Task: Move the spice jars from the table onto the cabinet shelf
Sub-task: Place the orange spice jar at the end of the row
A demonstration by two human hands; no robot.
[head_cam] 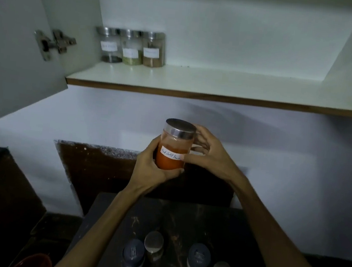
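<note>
- Orange-red powder fills the chilli jar [174, 148], which is held upright in the air, below the cabinet shelf [219, 84] and above the table [182, 225].
- The left hand [152, 163] has its grip wrapped round the jar's lower half.
- The right hand [209, 153] curls its fingers loosely beside the jar; whether it touches the glass cannot be told.
- Three steel-lidded jars [131, 47] stand side by side at the shelf's back left.
- Five more jars [179, 258] stand on the table.
</note>
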